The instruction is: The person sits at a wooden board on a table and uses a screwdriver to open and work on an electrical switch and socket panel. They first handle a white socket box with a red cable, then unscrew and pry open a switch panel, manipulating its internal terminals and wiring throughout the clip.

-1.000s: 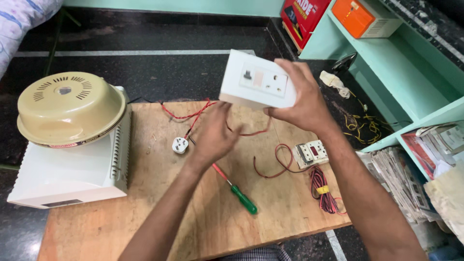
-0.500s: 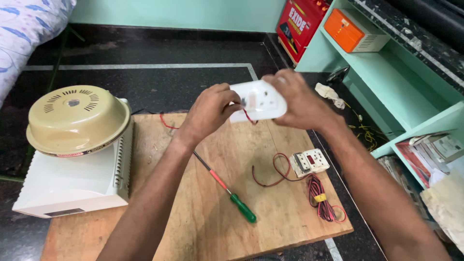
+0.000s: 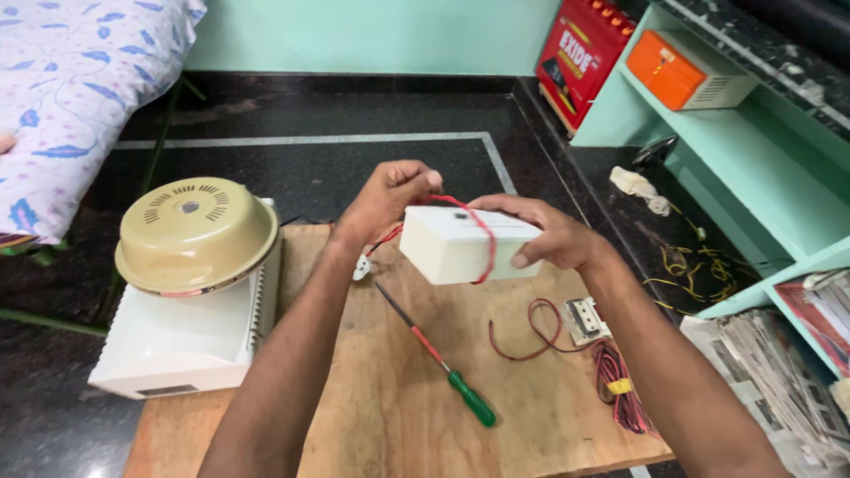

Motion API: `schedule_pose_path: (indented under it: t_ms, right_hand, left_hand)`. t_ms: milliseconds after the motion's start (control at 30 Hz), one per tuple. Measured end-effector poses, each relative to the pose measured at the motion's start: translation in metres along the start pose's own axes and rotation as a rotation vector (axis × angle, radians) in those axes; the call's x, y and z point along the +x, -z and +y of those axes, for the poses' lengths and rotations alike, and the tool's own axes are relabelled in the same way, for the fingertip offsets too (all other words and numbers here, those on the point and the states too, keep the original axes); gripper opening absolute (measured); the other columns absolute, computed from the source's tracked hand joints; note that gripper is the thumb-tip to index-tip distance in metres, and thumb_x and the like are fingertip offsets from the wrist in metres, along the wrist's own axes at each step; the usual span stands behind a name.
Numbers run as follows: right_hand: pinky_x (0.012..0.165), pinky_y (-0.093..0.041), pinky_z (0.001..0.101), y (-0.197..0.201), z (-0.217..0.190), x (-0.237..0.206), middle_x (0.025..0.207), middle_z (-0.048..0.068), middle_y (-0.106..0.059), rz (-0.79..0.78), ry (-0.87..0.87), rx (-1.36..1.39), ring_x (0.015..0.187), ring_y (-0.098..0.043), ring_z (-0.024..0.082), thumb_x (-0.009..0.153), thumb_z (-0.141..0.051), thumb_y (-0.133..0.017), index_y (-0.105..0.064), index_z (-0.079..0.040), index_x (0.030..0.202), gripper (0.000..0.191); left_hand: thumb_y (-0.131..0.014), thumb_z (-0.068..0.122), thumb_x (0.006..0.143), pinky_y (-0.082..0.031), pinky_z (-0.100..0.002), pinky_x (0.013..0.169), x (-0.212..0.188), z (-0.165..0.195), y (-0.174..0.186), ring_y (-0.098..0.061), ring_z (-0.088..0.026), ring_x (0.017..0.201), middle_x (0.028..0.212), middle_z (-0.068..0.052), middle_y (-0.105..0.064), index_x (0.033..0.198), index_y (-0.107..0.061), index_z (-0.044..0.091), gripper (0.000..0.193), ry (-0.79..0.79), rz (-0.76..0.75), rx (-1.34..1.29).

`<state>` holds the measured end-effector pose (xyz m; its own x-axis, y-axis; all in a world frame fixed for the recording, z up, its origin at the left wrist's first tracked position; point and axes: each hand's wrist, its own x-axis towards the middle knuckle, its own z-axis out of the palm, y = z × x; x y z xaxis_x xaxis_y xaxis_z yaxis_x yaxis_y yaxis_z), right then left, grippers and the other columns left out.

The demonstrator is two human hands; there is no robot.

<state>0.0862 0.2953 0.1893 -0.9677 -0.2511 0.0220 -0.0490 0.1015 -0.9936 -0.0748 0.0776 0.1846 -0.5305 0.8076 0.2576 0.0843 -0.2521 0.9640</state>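
My right hand (image 3: 551, 237) grips a white plastic switch box (image 3: 460, 248) and holds it in the air above a wooden board (image 3: 390, 416). A red wire (image 3: 482, 235) loops over the box. My left hand (image 3: 385, 199) pinches that red wire at the box's far left corner. A white plug (image 3: 361, 265) hangs on the wire just below my left wrist.
On the board lie a screwdriver with a green handle (image 3: 443, 367), a loose red wire loop (image 3: 522, 332), a small switch plate (image 3: 586, 319) and a bundle of red-black wire (image 3: 620, 394). A beige domed cover (image 3: 195, 235) sits on a white casing (image 3: 177, 341) at left. Shelves stand at right.
The box has turned from showing its switch face to showing its plain side, and the red wire now lies over it. My left hand has shifted to the box's far corner.
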Motion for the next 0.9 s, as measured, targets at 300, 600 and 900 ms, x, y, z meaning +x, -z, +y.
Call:
schedule_pose_path:
  t_ms: [300,600,900]
  right_hand:
    - [0.109,-0.048,0.0414,-0.005,-0.011,-0.001,0.144,0.015,-0.061,0.116,0.225,0.342,0.129,-0.061,0.026,0.06,-0.02,-0.092,-0.043,0.004,0.16,0.114]
    - [0.085,-0.063,0.0459,-0.003,-0.038,-0.009,0.137,0.018,-0.063,0.31,0.373,0.345,0.118,-0.067,0.033,0.069,-0.022,-0.089,-0.038,0.004,0.158,0.105]
    - [0.09,-0.063,0.0471,0.036,-0.045,-0.046,0.127,0.023,-0.065,0.4,0.467,0.376,0.106,-0.07,0.033,0.082,-0.021,-0.082,-0.047,0.007,0.153,0.084]
  left_hand:
    - [-0.074,0.024,0.093,-0.052,-0.047,0.083,-0.045,-0.021,0.01,-0.066,-0.038,0.097,0.096,-0.02,-0.068,0.107,-0.075,-0.002,0.03,-0.291,0.119,0.784]
    - [-0.063,0.003,0.091,-0.056,-0.041,0.085,-0.052,-0.037,0.023,-0.071,-0.033,0.094,0.097,-0.016,-0.071,0.1,-0.07,0.003,0.011,-0.273,0.533,0.706]
    - [-0.063,0.011,0.089,-0.054,-0.051,0.083,-0.059,-0.033,0.011,-0.067,-0.042,0.096,0.108,-0.019,-0.066,0.09,-0.069,0.005,0.009,0.035,0.237,1.108]
